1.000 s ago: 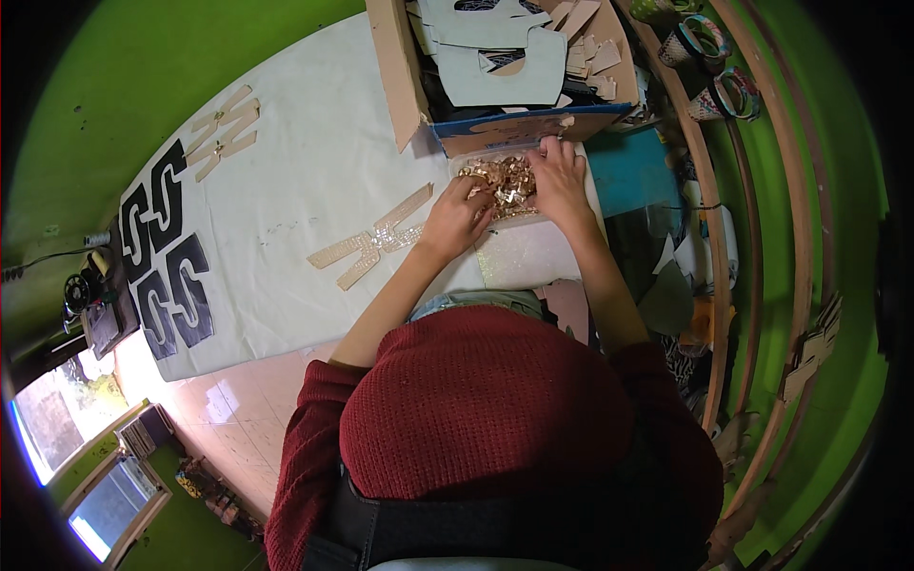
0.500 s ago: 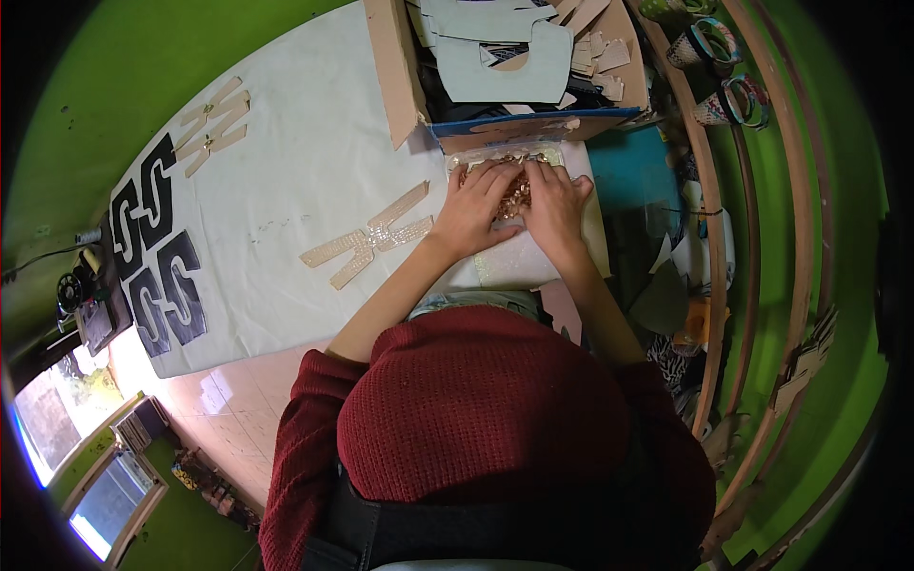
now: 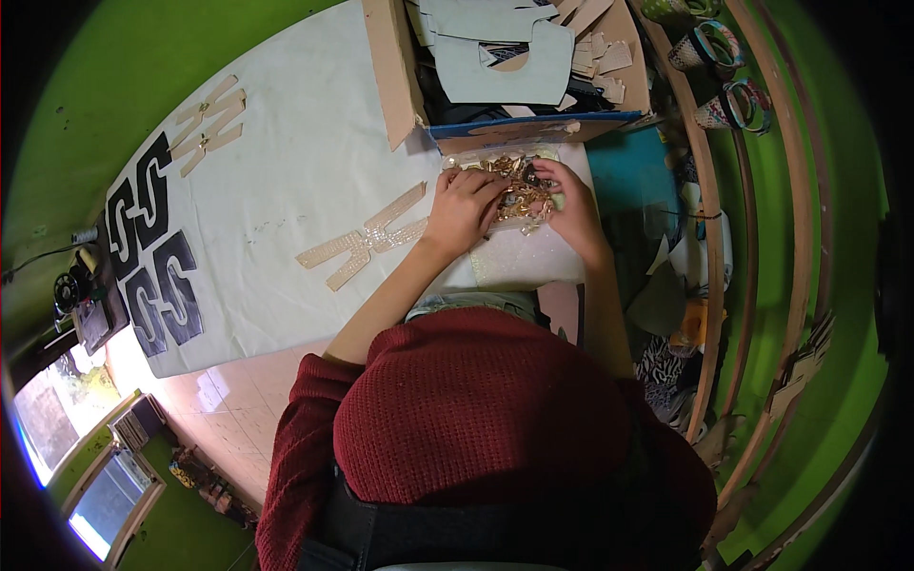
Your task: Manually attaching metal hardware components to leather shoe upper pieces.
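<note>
A shallow clear plastic container [image 3: 455,163] full of small shiny gold metal fittings [image 3: 522,196] stands near the table's right end. Over its left side lies my left hand [image 3: 462,205], fingers bent and pressed together among the fittings; whatever they grip is hidden. My right hand [image 3: 575,211] is at the container's right side, its curved fingers apart from the thumb and touching the pile's edge. Left of my left hand, a pale beaded strap piece with crossing arms [image 3: 367,238] rests flat on the white tabletop [image 3: 295,171].
A cardboard box [image 3: 533,130] of cut pieces stands just beyond the container. Black S-shaped cutouts [image 3: 157,247] and beige strap pieces [image 3: 209,124] lie at the table's left. A sewing machine part [image 3: 71,290] sits past the left edge. Wooden rails [image 3: 709,209] run along the right.
My hands have moved apart, uncovering more of the gold fittings. The right hand has shifted right; the left has drawn slightly left. Fittings now look more spread toward the near edge.
</note>
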`<state>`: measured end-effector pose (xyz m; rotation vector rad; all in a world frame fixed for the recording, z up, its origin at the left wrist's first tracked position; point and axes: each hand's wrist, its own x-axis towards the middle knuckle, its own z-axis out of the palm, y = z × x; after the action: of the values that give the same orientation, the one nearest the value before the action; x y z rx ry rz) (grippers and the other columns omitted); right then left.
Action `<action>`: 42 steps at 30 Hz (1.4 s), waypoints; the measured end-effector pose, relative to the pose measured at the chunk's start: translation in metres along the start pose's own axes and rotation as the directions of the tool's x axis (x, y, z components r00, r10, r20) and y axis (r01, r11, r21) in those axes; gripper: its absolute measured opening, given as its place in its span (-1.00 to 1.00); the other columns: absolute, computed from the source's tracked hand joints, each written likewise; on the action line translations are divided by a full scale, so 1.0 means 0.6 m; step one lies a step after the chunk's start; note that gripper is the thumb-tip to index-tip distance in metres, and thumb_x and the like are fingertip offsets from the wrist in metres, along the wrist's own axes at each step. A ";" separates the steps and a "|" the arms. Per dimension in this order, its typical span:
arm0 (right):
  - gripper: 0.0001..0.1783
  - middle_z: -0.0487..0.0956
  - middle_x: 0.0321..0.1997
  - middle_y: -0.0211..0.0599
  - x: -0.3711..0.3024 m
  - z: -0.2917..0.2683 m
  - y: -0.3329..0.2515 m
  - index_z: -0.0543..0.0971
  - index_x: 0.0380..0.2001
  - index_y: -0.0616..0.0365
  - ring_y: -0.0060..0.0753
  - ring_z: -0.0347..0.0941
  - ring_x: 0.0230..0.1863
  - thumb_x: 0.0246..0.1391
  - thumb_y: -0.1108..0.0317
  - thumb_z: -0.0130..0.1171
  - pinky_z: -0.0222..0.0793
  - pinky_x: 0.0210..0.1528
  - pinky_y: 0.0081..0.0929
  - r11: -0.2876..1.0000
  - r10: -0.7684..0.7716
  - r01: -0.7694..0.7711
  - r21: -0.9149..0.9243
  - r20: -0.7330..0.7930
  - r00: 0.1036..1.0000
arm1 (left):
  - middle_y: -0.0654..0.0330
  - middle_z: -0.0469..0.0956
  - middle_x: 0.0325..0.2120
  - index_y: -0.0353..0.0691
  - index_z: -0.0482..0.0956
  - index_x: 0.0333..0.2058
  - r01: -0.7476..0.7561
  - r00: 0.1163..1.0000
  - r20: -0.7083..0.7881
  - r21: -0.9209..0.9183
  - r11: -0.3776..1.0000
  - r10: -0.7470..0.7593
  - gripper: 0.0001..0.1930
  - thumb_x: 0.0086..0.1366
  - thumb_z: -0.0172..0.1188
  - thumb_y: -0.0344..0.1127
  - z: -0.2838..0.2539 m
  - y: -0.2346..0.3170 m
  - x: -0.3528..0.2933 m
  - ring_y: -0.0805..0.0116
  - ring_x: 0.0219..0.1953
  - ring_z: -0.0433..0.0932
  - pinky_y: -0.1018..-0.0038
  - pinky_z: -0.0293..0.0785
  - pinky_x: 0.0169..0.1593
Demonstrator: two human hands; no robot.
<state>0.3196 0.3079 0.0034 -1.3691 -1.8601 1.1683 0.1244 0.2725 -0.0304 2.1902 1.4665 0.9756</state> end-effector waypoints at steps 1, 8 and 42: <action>-0.49 0.50 0.00 -0.26 0.001 -0.006 0.008 0.47 -0.09 0.21 -0.35 0.44 0.01 -0.23 0.72 0.20 0.39 -0.02 -0.44 1.000 -0.005 0.005 0.026 0.004 1.000 | 0.26 0.53 -0.26 -0.10 0.57 -0.19 0.000 1.000 0.000 0.000 1.000 0.000 -0.75 0.10 0.19 -0.36 0.000 0.000 -0.001 0.27 -0.15 0.47 0.24 0.19 0.07; -0.63 0.59 -0.16 -0.33 0.007 -0.023 0.037 0.53 -0.16 0.17 -0.43 0.53 -0.13 -0.12 0.67 0.18 0.43 -0.09 -0.54 0.998 0.054 -0.055 0.019 0.034 0.998 | 0.26 0.54 -0.26 -0.12 0.57 -0.24 0.016 1.000 0.009 -0.020 1.000 -0.015 -0.80 0.10 0.18 -0.37 0.001 -0.003 -0.004 0.26 -0.15 0.47 0.25 0.19 0.09; -0.72 0.44 0.00 -0.24 -0.005 -0.022 0.022 0.67 -0.34 0.02 -0.15 0.32 0.00 -0.27 0.39 0.37 0.28 0.05 -0.32 0.783 -0.028 0.007 -0.622 -0.024 0.999 | 0.26 0.52 -0.18 -0.13 0.52 -0.22 0.077 0.997 -0.004 -0.107 0.991 -0.078 -0.75 0.11 0.23 -0.25 0.002 0.008 0.010 0.26 -0.08 0.45 0.24 0.17 0.06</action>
<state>0.3377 0.3106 -0.0014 -1.6823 -2.3460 0.5054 0.1300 0.2763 -0.0263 2.0412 1.4561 1.0140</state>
